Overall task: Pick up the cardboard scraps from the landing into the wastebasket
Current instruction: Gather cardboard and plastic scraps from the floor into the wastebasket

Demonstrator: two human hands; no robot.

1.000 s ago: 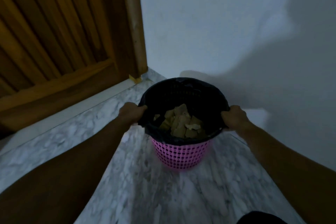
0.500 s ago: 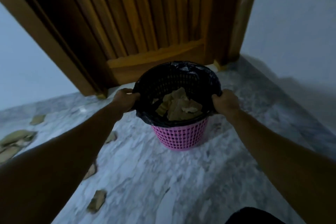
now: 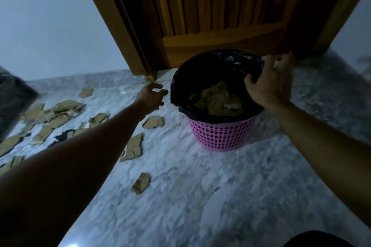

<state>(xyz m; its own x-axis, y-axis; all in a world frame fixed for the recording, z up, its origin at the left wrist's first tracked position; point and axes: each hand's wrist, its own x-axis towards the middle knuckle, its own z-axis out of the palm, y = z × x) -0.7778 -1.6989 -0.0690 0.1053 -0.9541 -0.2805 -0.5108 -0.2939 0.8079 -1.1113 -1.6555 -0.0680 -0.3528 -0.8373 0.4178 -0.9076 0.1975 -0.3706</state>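
Cardboard scraps (image 3: pixel 141 183) on marble floor (image 3: pixel 200 206); pink wastebasket (image 3: pixel 220 136) upright near wooden door (image 3: pixel 220 6).

Near to far: one scrap lies alone closest to camera, a larger scrap (image 3: pixel 133 148) beyond it, many more spread to the left. Wastebasket has a black liner (image 3: pixel 200 70) and holds scraps inside. Left hand (image 3: pixel 150 97) hovers just beside basket's left rim, fingers loosely spread, holding nothing. Right hand (image 3: pixel 269 84) at right rim, thumb inside liner edge, fingers lifted and spread, slightly blurred. Door and pale wall (image 3: pixel 50 16) behind.
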